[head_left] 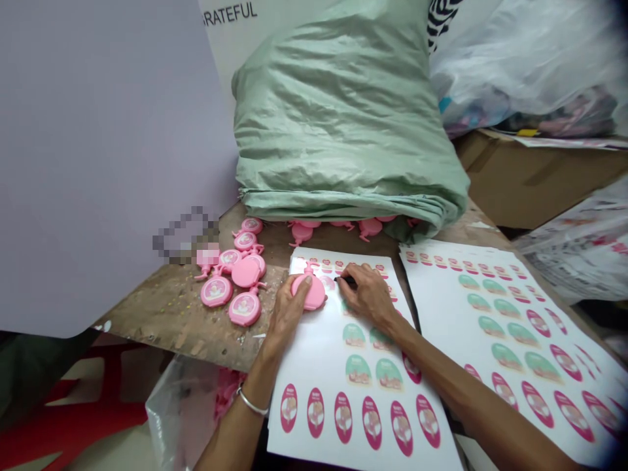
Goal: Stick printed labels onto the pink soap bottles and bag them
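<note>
My left hand (284,313), with a bracelet on its wrist, is closed on a round pink toy pump bottle (310,293), its plain side facing me. The bottle is over a white sticker sheet (314,356) printed with pink ovals, green domes and small badges. My right hand (367,293) pinches a small black pointed tool (348,280); its kind is not clear. The tool's tip is at a round pale pink sticker (327,283) beside the bottle. Several more pink pump bottles (245,308) lie to the left, most showing a round printed label.
A second stack of sticker sheets (441,314) lies to the right. Behind stands a large green sack (338,124), with pink bottles (370,227) at its lower edge. A cardboard box (534,176) is at the right. A plastic bag (181,412) hangs below the worn tabletop's front edge (196,350).
</note>
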Motion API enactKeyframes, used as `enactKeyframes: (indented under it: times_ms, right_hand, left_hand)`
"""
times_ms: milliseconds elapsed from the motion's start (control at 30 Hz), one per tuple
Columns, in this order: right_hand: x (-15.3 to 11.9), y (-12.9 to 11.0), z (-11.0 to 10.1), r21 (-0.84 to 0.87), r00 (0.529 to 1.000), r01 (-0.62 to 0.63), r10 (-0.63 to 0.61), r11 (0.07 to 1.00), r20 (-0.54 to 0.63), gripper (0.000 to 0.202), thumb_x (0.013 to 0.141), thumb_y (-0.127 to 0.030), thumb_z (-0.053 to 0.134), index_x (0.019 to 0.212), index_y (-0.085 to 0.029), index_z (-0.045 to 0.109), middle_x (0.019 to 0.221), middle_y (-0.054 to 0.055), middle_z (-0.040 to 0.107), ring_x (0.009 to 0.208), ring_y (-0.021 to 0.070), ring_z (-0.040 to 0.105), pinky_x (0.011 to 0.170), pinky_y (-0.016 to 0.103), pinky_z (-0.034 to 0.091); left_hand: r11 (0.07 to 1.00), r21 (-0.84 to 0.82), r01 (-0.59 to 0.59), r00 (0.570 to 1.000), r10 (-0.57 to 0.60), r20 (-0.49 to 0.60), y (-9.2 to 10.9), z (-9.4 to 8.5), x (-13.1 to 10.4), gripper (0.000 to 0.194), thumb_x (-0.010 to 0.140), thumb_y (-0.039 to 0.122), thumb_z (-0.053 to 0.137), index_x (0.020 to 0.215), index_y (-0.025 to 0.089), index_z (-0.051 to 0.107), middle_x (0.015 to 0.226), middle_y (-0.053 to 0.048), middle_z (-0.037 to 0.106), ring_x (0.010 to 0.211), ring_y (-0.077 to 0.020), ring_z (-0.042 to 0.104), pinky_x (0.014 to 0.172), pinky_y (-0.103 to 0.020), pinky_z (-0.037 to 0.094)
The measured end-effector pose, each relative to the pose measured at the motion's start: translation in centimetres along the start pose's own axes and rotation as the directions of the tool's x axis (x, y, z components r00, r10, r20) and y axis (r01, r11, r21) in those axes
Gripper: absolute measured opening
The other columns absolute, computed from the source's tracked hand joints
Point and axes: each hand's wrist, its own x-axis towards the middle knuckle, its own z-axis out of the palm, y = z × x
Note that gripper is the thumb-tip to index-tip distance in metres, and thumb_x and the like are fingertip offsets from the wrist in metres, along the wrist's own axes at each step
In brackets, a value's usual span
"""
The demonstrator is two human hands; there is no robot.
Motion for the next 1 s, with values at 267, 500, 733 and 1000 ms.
enactKeyframes:
  times_ms: [267,500,733,1000]
  right_hand:
    - [0.0,0.3,0.2,0.034,0.999,-0.025,0.025,0.999,-0.021,0.012,0.085,-0.025,0.051,0.077,-0.020,0.057,0.076,0.005,0.064,0.077,0.0210,0.052,0.074,0.034,0.037]
    - [0.1,0.7,0.7,0.063,0.999,-0.032,0.033,0.997,-0.011,0.013,0.080,-0.027,0.059,0.070,-0.021,0.054,0.067,0.002,0.061,0.068,0.0185,0.051,0.068,0.031,0.037]
    - [0.3,-1.0,-0.5,0.187,0.981,-0.016,0.051,0.982,-0.186,0.022,0.078,-0.038,0.064,0.070,-0.021,0.054,0.069,0.004,0.061,0.069,0.0190,0.054,0.071,0.034,0.042]
    - [0.2,-4.3,-4.4,0.598,0.986,-0.159,0.157,0.785,0.056,0.020,0.082,-0.038,0.066,0.087,-0.021,0.074,0.087,0.003,0.074,0.075,0.0171,0.064,0.066,0.029,0.048]
  left_hand:
    - [0.998,0.057,-0.009,0.999,0.006,0.040,0.3,0.2,-0.1,0.044,0.079,0.051,0.067,0.104,0.015,0.058,0.093,-0.007,0.065,0.069,-0.0175,0.070,0.062,-0.030,0.060]
    - [0.997,0.079,-0.003,0.999,0.000,0.046,0.4,0.2,-0.1,0.044,0.080,0.051,0.067,0.104,0.015,0.057,0.097,-0.009,0.064,0.071,-0.0199,0.071,0.061,-0.032,0.061]
    - [1.000,0.017,-0.015,1.000,0.014,0.015,0.3,0.3,-0.2,0.044,0.079,0.050,0.068,0.103,0.015,0.057,0.091,-0.007,0.067,0.067,-0.0176,0.070,0.062,-0.032,0.061]
    - [0.988,-0.154,0.003,0.994,0.014,0.111,2.1,1.1,-2.1,0.045,0.087,0.052,0.058,0.111,0.015,0.062,0.103,-0.012,0.069,0.086,-0.0226,0.070,0.069,-0.034,0.062]
